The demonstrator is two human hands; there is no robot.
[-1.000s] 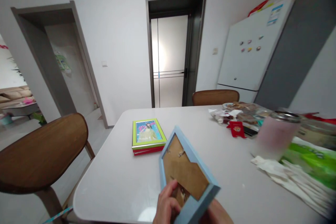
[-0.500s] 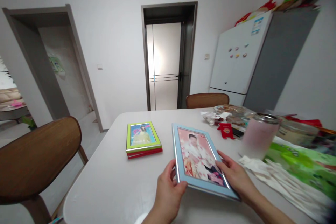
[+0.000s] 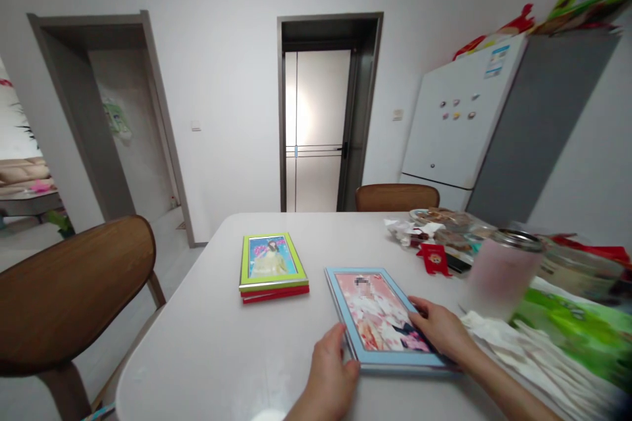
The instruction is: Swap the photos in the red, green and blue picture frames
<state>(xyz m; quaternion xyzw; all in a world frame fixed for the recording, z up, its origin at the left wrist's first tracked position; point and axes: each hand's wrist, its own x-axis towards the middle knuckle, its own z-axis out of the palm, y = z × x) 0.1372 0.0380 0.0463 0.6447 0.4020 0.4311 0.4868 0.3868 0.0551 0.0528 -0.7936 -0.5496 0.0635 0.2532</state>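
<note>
A light blue picture frame (image 3: 380, 316) lies face up and nearly flat at the table's near middle, with a pink picture inside. At its left edge is my left hand (image 3: 332, 368), thumb and fingers on the rim near the lower left corner. My right hand (image 3: 439, 329) grips the right edge, its thumb and fingers reaching over the border. Further left, a green picture frame (image 3: 274, 263) rests on top of a red one (image 3: 276, 293); neither hand touches this stack.
The white table (image 3: 207, 342) has a pink tumbler (image 3: 501, 276), a red packet (image 3: 434, 260), a green package (image 3: 573, 316) and white cloth gloves (image 3: 538, 355) on its right side. Brown chairs stand at the left (image 3: 79, 296) and far side (image 3: 397, 197).
The blue frame has been lowered from a tilted, raised position to lie almost flat. Both hands have moved down with it, and the view has shifted slightly.
</note>
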